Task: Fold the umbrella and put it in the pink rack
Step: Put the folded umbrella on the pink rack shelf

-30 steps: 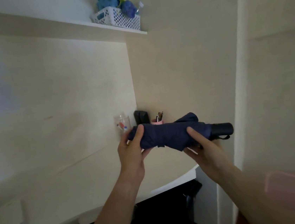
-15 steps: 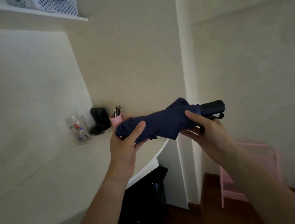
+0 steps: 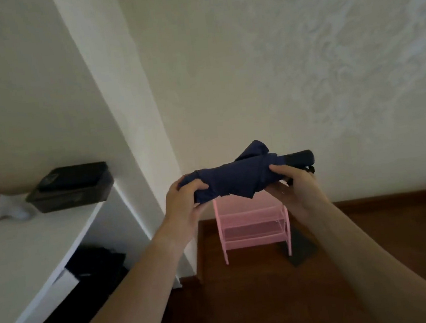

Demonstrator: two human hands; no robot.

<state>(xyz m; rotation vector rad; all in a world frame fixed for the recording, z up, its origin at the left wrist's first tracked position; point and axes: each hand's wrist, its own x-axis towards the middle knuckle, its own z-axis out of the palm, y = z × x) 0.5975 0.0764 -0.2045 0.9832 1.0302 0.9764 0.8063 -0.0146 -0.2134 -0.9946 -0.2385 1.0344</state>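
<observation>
A collapsed navy umbrella lies level in the air between my hands, its cloth bunched and its black handle pointing right. My left hand grips the tip end. My right hand holds the cloth beside the handle, with the wrist strap dangling by it. The pink rack stands on the floor against the wall, directly below and behind the umbrella; its top is hidden by the umbrella and my hands.
A white curved desk is on the left, bearing a black box and a crumpled white thing. Dark bags sit under it. A white pillar stands between desk and rack. A dark flat object lies on the wooden floor.
My view has swung right and down, away from the desk corner, so the pink rack is now centred below the umbrella. Both hands keep their grip on the umbrella.
</observation>
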